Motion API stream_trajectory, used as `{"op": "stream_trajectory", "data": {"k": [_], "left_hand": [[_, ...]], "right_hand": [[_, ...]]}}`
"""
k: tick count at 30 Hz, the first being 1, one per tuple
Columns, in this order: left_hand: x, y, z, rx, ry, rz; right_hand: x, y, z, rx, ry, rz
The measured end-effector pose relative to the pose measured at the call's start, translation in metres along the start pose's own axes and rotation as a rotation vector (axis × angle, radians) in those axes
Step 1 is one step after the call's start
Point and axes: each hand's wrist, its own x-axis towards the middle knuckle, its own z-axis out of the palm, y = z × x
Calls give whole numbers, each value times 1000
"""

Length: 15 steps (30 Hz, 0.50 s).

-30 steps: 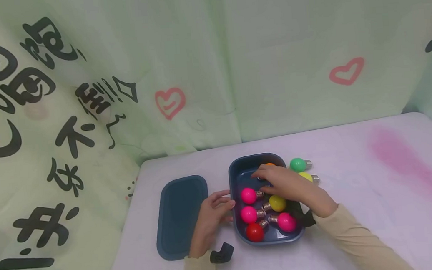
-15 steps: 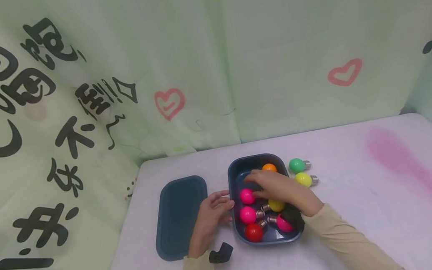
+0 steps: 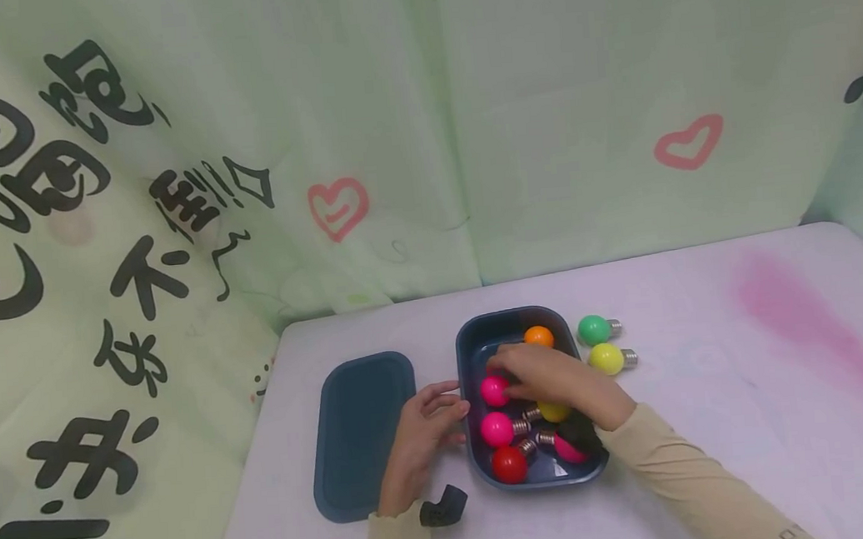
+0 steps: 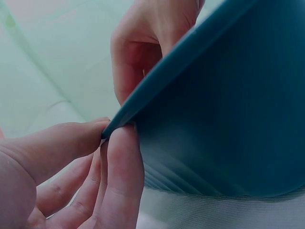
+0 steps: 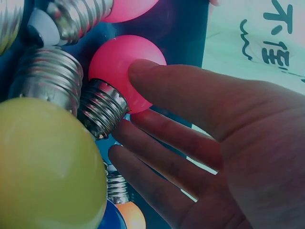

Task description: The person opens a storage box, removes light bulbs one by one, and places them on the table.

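A dark blue box (image 3: 490,329) holds several coloured light bulbs. At its left side, my left hand (image 3: 429,424) pinches the rim between thumb and fingers, as the left wrist view shows. My right hand (image 3: 547,372) reaches inside the box. In the right wrist view its thumb lies on a pink light bulb (image 5: 112,52) and its fingers are on the other side, so the bulb is pinched between them. Close by are a yellow bulb (image 5: 47,167), a second pink bulb (image 3: 497,429) and a red bulb (image 3: 509,464). My right wrist partly covers another pink bulb (image 3: 569,450).
A flat dark blue lid (image 3: 364,437) lies left of the box. Right of the box are a green bulb (image 3: 593,329) and a yellow bulb (image 3: 606,359) on the pale tablecloth. An orange bulb (image 3: 538,337) sits at the box's far end. A printed curtain (image 3: 557,127) hangs behind.
My right hand has moved left and slightly down inside the box, onto the pink bulb. More of the orange bulb shows now. The left hand stays at the rim.
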Motion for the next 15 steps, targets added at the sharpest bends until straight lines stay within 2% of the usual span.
{"op": "stream_trajectory", "data": {"k": [15], "left_hand": [[0, 1, 0, 2, 10, -11]], "right_hand": [[3, 2, 3, 53, -19, -12]]}}
